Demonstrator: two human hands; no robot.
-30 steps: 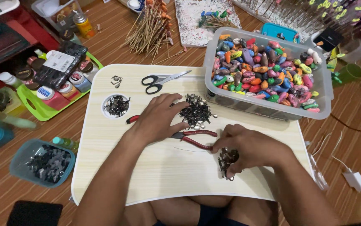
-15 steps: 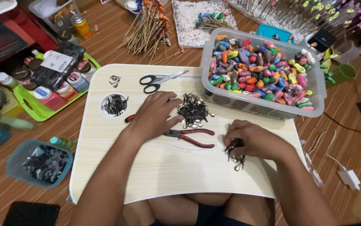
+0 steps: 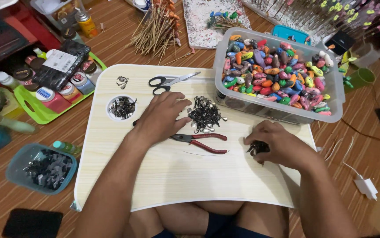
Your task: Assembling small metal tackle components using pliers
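Note:
My left hand point(image 3: 162, 115) rests flat on the pale wooden lap table point(image 3: 172, 176), fingers spread, fingertips touching a pile of small black metal clasps point(image 3: 204, 114). Red-handled pliers point(image 3: 201, 141) lie just below that hand. My right hand point(image 3: 278, 143) is curled around a clump of the same black clasps point(image 3: 258, 147) near the table's right edge. Black-handled scissors point(image 3: 168, 82) lie beyond my left hand. A round recess in the table point(image 3: 122, 107) holds more black clasps.
A clear plastic bin point(image 3: 282, 72) full of colourful beads stands at the back right. A green tray point(image 3: 53, 83) with small jars sits left. A blue tub point(image 3: 42, 167) of dark pieces is at the lower left. Wooden skewers point(image 3: 157, 28) lie behind.
My right hand has moved right and slightly up with the clump of clasps. My left hand stays by the pile. The view has shifted a little.

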